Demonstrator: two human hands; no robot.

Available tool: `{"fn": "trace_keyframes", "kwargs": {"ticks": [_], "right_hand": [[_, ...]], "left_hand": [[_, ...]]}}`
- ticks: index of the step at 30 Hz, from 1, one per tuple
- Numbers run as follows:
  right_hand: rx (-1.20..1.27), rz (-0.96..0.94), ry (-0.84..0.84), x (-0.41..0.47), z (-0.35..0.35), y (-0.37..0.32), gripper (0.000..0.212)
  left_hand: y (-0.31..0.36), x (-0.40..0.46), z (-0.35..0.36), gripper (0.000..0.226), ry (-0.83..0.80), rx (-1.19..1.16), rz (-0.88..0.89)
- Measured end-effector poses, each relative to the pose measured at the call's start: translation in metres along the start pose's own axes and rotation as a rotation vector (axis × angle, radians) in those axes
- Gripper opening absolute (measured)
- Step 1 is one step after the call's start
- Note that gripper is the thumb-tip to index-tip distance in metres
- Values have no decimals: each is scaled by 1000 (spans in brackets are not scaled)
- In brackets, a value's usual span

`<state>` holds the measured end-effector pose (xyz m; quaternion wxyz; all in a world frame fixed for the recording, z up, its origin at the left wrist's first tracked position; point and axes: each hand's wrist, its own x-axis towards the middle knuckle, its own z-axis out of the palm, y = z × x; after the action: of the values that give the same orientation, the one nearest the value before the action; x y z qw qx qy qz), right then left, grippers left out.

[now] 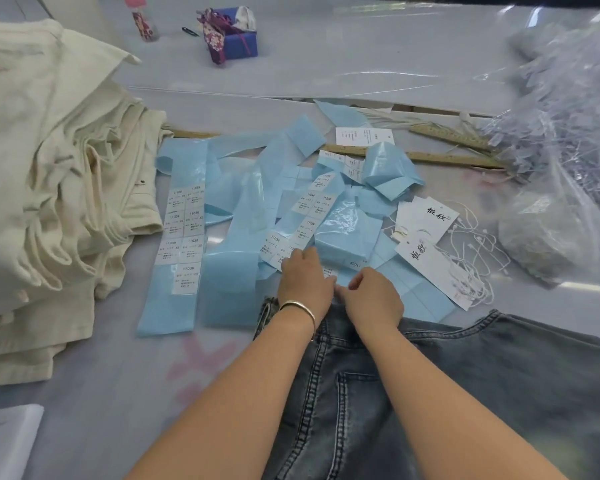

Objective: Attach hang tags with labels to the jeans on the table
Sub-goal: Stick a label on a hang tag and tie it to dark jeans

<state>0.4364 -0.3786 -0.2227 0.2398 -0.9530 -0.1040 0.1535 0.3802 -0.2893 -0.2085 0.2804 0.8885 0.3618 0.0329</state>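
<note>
Grey jeans [413,393] lie nearest on desk [111,393]. Just beyond the waistband, left hand [303,284] and right hand [373,299] meet, fingers curled, pinching a small white label [328,273] off blue backing sheets [229,237]. Judged step: peeling. Next: stick it to hang tags [437,268], right

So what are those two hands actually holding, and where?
Hard to tell: both the left hand and right hand curl their fingertips together over the blue label sheets, seemingly pinching something small hidden between them.

jeans [430,393] cut off, label print perhaps blurred
</note>
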Motion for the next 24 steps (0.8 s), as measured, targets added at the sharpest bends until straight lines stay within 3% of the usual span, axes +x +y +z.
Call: {"fn": "trace_keyframes", "kwargs": {"ticks": [4, 6, 12, 17, 19, 22, 24], "right_hand": [[115, -78, 73, -11, 9, 12, 18], [170, -124, 100, -12, 10, 14, 26], [89, -302, 212, -12, 12, 15, 37], [75, -322, 153, -9, 10, 17, 39], [159, -315, 175, -10, 11, 16, 41], [356, -240, 257, -12, 11, 16, 44], [465, -169, 290, -12, 10, 17, 45]], "left_hand": [[11, 11, 11, 53, -1, -81, -124], [9, 12, 13, 50, 3, -140, -158], [-1, 2, 22, 13, 63, -130, -57], [-3, -2, 18, 13, 0, -366, -5], [1, -6, 18, 23, -25, -447, -26], [7, -14, 26, 48, 36, -203, -37], [13, -19, 30, 51, 69, 23, -19]]}}
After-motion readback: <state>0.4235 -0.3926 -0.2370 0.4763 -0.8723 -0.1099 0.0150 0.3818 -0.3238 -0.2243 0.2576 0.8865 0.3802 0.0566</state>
